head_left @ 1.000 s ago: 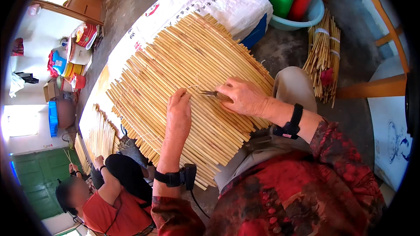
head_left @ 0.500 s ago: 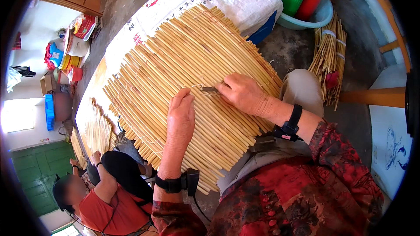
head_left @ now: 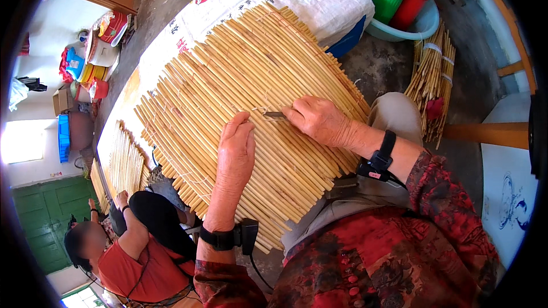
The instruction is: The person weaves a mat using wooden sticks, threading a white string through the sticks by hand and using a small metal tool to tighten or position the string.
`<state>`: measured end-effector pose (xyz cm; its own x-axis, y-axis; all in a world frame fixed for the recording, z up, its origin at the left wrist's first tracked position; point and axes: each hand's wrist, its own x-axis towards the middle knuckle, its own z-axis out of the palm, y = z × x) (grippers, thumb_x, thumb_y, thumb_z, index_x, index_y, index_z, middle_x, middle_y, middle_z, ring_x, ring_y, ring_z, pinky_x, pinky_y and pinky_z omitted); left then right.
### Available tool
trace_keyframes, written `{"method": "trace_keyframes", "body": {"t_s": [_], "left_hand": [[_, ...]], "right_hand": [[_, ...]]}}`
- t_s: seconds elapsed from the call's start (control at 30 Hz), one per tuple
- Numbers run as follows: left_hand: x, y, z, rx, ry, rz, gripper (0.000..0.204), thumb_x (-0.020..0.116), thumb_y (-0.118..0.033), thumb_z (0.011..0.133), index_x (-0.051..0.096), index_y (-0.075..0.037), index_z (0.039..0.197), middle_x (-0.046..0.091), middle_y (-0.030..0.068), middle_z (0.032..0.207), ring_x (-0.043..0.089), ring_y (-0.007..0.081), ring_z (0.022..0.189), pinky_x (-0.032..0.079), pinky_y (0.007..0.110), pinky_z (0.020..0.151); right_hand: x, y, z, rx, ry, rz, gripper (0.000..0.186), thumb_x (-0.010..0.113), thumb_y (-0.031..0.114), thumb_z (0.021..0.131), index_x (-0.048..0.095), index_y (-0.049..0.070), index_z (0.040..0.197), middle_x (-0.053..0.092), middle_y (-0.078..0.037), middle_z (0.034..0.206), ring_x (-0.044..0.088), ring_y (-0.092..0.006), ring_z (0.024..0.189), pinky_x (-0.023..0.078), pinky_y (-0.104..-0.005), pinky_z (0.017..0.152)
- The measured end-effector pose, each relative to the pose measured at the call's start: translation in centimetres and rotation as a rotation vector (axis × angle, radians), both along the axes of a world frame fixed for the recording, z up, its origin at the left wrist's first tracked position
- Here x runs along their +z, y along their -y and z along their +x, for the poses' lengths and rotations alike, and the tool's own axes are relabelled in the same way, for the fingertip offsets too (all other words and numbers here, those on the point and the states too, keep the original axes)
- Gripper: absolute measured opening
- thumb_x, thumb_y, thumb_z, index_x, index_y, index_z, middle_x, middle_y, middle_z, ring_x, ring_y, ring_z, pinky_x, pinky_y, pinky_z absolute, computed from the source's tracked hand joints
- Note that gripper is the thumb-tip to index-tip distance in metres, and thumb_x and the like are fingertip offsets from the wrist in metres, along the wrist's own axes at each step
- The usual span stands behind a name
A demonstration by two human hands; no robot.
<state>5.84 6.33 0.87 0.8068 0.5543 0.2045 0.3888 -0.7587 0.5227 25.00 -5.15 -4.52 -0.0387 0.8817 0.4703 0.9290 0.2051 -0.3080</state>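
A blue-sided support [head_left: 349, 39] is draped with a white sheet [head_left: 319, 8], on which the stick mat [head_left: 268, 63] is partly laid.

From my remote station I make out, past the left edge of the worktop [head_left: 117, 111], a white wall [head_left: 45, 40] with a glaring window [head_left: 23, 141] and, off the near left corner, a green panelled door [head_left: 48, 222]. Dark, patchy concrete floor [head_left: 371, 71] runs beyond the right edge, towards an orange-brown wooden frame [head_left: 488, 135] and a white panel [head_left: 494, 197] with blue line-work.
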Motion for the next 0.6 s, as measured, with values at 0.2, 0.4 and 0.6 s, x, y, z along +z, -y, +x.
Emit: {"method": "trace_keyframes", "body": {"t_s": [0.2,0.4,0.6], "left_hand": [[-0.4,0.1,0.0,0.011,-0.002,-0.006,0.014,0.058,0.000,0.084,0.061,0.004,0.097,0.057,0.0167,0.118,0.056,0.0322,0.107,0.045,0.037,0.093],[-0.3,0.4,0.2,-0.017,-0.019,0.056,0.016,0.058,0.002,0.080,0.060,0.005,0.096,0.056,0.0186,0.117,0.053,0.0357,0.105,0.044,0.040,0.093],[-0.1,0.2,0.0,-0.006,-0.043,0.040,0.018,0.058,0.002,0.080,0.060,0.005,0.098,0.055,0.0185,0.118,0.053,0.0358,0.105,0.044,0.040,0.092]], "right_hand": [[-0.8,0.2,-0.6,-0.029,-0.653,-0.221,0.033,0.068,0.015,0.081,0.061,-0.002,0.109,0.061,-0.013,0.087,0.062,-0.0248,0.080,0.051,-0.0321,0.074],[-1.5,-0.3,0.3,-0.033,-1.128,-0.375,0.031,0.065,0.014,0.087,0.060,-0.002,0.114,0.065,-0.009,0.088,0.062,-0.0155,0.081,0.051,-0.0268,0.074],[4.9,-1.1,3.8,-0.042,-0.947,-0.178,0.032,0.065,0.014,0.087,0.057,0.002,0.115,0.060,-0.004,0.084,0.061,-0.0147,0.074,0.051,-0.0262,0.066]]}}
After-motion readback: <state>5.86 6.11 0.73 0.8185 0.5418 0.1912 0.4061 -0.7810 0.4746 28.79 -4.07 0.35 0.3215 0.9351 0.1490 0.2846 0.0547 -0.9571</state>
